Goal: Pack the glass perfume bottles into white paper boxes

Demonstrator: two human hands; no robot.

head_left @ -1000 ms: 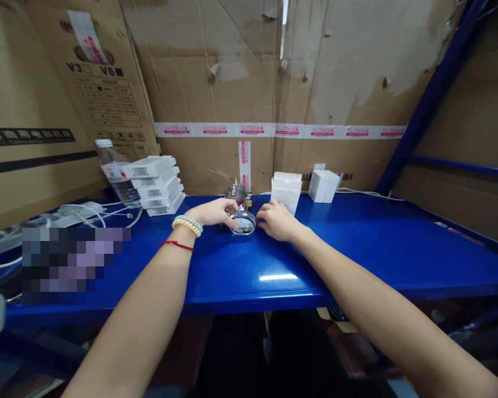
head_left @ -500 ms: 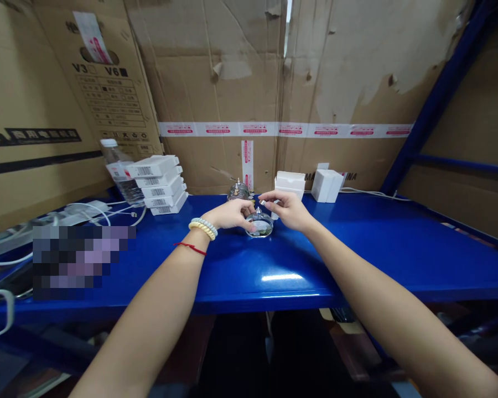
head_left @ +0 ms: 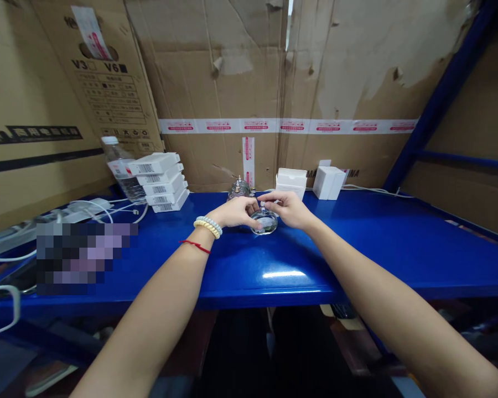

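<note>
A round, clear glass perfume bottle (head_left: 266, 223) stands upright on the blue table (head_left: 232, 271). My left hand (head_left: 241, 212) is closed around its left side, thumb against the front of the glass. At the bottle's neck my right hand (head_left: 288, 209) pinches a small silver cap (head_left: 263, 204), now at the top of the nozzle; whether it is fully seated I cannot tell. Just behind my left hand are more glass bottles (head_left: 238, 189) with bare metal nozzles, partly hidden by it.
Flat white boxes (head_left: 162, 182) are stacked at the back left, beside a water bottle (head_left: 122, 171). An opened white box (head_left: 291, 181) and another white box (head_left: 328, 183) stand behind my right hand. White cables (head_left: 91, 207) and a power strip lie left. Cardboard (head_left: 216, 83) walls the back.
My right hand has lowered the silver cap onto the bottle's nozzle. Hands and bottle appear slightly farther right, while the whole view has also shifted a little.
</note>
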